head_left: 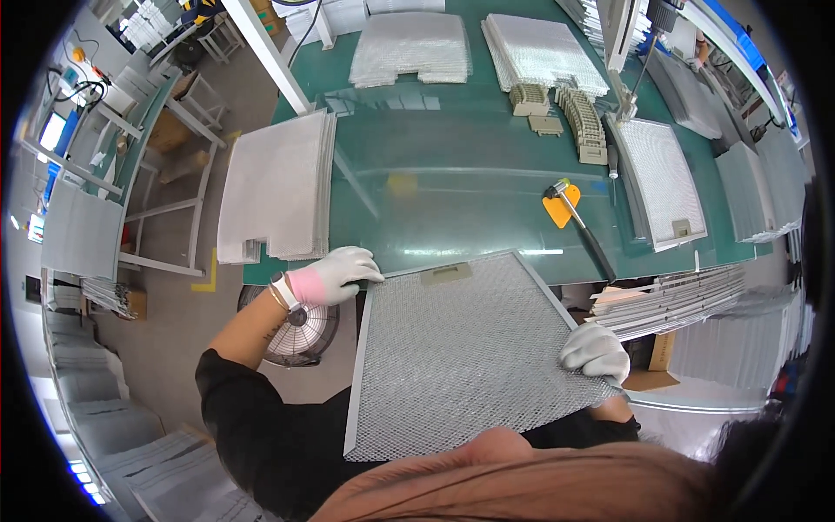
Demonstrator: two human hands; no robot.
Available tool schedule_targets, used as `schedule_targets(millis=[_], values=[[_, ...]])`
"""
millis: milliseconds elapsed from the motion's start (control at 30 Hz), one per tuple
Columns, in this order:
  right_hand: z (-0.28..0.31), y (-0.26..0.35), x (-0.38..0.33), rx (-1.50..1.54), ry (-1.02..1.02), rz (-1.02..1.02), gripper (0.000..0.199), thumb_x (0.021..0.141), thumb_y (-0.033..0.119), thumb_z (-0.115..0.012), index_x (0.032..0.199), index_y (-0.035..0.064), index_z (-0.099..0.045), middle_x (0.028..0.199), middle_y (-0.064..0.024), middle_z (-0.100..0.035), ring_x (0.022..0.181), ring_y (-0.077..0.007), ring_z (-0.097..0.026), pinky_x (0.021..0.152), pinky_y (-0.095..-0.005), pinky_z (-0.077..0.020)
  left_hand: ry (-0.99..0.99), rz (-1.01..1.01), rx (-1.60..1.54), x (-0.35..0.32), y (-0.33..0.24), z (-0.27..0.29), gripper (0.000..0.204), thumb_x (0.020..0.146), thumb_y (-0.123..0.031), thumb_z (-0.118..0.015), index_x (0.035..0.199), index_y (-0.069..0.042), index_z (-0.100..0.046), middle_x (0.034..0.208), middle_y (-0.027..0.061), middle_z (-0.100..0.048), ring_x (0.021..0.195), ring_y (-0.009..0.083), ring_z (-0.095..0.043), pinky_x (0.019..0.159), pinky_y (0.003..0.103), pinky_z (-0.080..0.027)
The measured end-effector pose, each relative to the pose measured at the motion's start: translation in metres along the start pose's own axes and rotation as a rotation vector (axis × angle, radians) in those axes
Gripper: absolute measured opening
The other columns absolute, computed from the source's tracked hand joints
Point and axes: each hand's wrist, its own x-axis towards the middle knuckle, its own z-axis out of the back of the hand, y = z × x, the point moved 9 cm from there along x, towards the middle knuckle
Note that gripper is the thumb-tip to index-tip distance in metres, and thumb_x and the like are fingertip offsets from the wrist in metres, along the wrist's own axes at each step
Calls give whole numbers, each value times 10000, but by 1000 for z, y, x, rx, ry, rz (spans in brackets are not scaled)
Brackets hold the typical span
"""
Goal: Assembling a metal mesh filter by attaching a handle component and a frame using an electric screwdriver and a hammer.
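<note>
A metal mesh filter (470, 357) with a thin frame lies tilted in front of me, its far edge near the table's front edge. A small beige plastic piece (446, 273) sits in that far edge. My left hand (335, 275), in a white and pink glove, has its fingers bent at the filter's far left corner. On the right side, my gloved right hand (595, 352) is closed over the filter's edge, its fingertips partly hidden. Beyond the filter, a hammer (581, 228) with a black handle lies with its head on an orange pad (559, 207).
Mesh sheet stacks stand on the green table (417, 183): one at left (274, 191), two at the back. Beige plastic pieces (581, 126) lie in rows beside a screwdriver (612, 159). Framed filters (659, 178) lie at right. A floor fan (300, 326) stands below my left arm.
</note>
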Motion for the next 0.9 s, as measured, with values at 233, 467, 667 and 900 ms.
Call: schedule_targets(millis=[233,467,667,900], values=[[-2,-3,-10,-6,146,-12,422,829,461,-691,886,70,-542,846,-116,-668,729,-262,-670,597,-359,-523,-168,-5,-94,21,-9,1,336,866,-210,-560,1107,11,-637,1260,157,-557,1175,321,-491,1027,423,-378],[-2,-4,-5,-66,111,-80,427,820,467,-697,878,71,-547,856,-113,-669,734,-263,-671,602,-358,-524,50,78,-193,56,-1,-23,611,910,-322,-567,1410,-11,-403,1507,186,-324,1436,354,-212,1165,454,-207],[-3,-7,-4,21,74,22,354,813,370,-727,853,67,-548,863,-131,-671,723,-274,-668,574,-373,-516,249,-126,-263,135,-27,-54,712,995,-418,-420,1526,-44,-127,1591,167,-112,1475,336,-54,1191,447,-72],[-1,-3,-4,-54,-31,-19,322,803,337,-734,781,74,-547,848,-123,-681,725,-278,-670,611,-382,-521,198,-125,-325,154,-30,-47,574,995,-339,-433,1460,-22,-321,1509,179,-323,1415,335,-257,1170,435,-198]])
